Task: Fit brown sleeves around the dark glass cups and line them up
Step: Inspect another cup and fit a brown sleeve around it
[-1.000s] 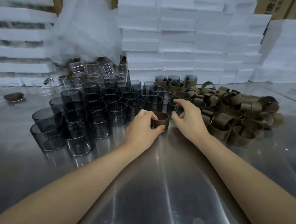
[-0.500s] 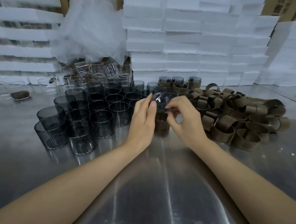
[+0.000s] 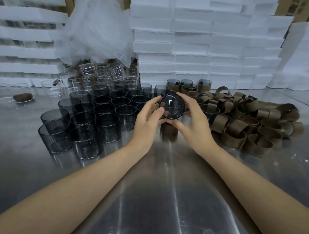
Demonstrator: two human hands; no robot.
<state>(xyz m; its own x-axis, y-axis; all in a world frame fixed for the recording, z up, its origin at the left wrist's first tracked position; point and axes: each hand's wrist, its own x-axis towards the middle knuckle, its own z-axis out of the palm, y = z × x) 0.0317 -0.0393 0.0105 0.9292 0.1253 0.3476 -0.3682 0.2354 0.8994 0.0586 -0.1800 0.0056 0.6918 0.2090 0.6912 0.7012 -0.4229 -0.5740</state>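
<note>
Both hands hold one dark glass cup (image 3: 172, 106) tipped toward me, its round end facing the camera. My left hand (image 3: 148, 122) curls its fingers round the cup's left side. My right hand (image 3: 192, 123) grips its right side and underside. A brown sleeve (image 3: 169, 130) stands on the table just below the cup, between my hands. Several bare dark cups (image 3: 104, 113) stand packed together to the left. A heap of brown sleeves (image 3: 246, 123) lies to the right. Three sleeved cups (image 3: 188, 85) stand in a row at the back.
The steel table (image 3: 156, 195) stretches toward me. Clear glass cups (image 3: 102, 76) and crumpled white plastic wrap (image 3: 97, 27) sit behind the dark cups. Stacked white foam slabs (image 3: 205, 40) wall off the back. A brown lump (image 3: 23, 97) lies on a clear lid at far left.
My hands were at a brown sleeve on the table. A dark cup has been lifted above it and both hands now hold it, tipped toward me, higher than before.
</note>
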